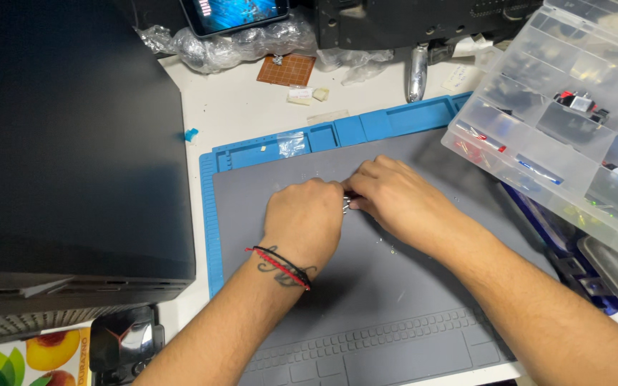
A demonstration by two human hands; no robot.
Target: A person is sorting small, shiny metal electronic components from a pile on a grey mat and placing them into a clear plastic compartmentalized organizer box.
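My left hand (304,218) and my right hand (395,200) meet over the middle of a grey work mat (388,300) with a blue border. Between their fingertips sits a small shiny metal part (348,203), pinched from both sides. Most of that part is hidden by the fingers. A red and black cord bracelet (280,266) circles my left wrist. Tiny loose bits (384,243) lie on the mat just under my right hand.
A clear compartment box (566,107) of small parts overhangs the mat's right side. A large black case (73,143) fills the left. Behind the mat lie a brown perforated board (286,69), crumpled plastic bags (230,46), a phone (234,14) and a metal cylinder (416,71).
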